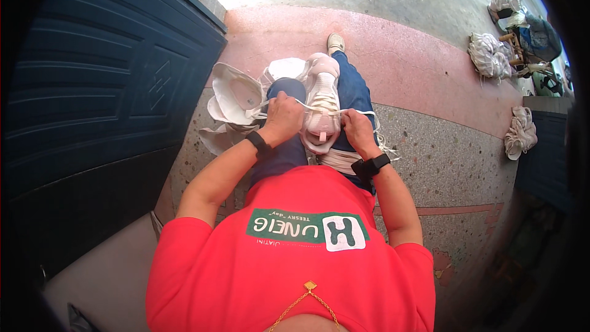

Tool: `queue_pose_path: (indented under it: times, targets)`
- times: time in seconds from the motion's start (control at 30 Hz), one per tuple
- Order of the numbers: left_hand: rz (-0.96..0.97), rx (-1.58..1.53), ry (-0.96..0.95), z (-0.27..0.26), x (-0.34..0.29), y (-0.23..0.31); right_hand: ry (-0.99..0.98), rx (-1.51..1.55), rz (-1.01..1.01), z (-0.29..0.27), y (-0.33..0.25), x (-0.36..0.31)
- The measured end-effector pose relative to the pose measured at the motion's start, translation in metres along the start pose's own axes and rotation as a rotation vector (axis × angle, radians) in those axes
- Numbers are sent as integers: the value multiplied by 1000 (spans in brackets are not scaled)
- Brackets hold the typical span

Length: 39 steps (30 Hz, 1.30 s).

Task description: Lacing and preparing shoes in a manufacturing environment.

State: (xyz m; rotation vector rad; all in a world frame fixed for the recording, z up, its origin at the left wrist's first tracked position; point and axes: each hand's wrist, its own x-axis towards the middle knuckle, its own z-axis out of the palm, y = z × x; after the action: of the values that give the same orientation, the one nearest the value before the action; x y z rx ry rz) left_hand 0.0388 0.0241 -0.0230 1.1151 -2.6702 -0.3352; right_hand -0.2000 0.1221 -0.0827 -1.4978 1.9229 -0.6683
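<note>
— Red shirt point(289, 270) filled the near edge, with a green rectangular label point(307, 229) on the chest that ended in a white square patch at one side, and a thin gold chain point(307, 298) below it. What were the hands doing?

— Both were on a pale pink sneaker point(322, 101) that rested on the knee of the blue trousers point(353, 89). The left hand point(284, 118) was curled closed, pinching a white lace point(261, 107) that ran taut outward from its fingers. The right hand point(356, 128) was closed on the other lace end point(367, 112), just beside the shoe's tongue.

— And the sneaker sat between them?

— Yes, between the two sets of fingers, toe pointing away from them, touching both hands. Each wrist wore a black band.

— What lay around?

— Beyond the left fingers, a heap of white shoe parts point(236, 95) lay against a dark blue panelled door point(110, 92). Far past the right fingers, well apart, white bundles point(488, 54) and another one point(520, 132) sat on the speckled floor point(442, 147). I could not tell what those bundles held
</note>
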Motion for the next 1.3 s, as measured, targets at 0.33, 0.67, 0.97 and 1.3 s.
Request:
queue_pose_path:
  times: [0.33, 0.67, 0.97, 1.3]
  targets:
    - [184, 132, -95, -13, 13, 13, 34, -358, -222, -13, -24, 4]
    - [-52, 3, 46, 1, -1, 21, 172, -438, -198, -12, -35, -14]
    - [-118, -85, 9, 10, -16, 16, 89, -660, -211, -10, -12, -16]
    - [-8, -356, -67, 9, 58, 18, 159, -229, -322, -16, -8, -19]
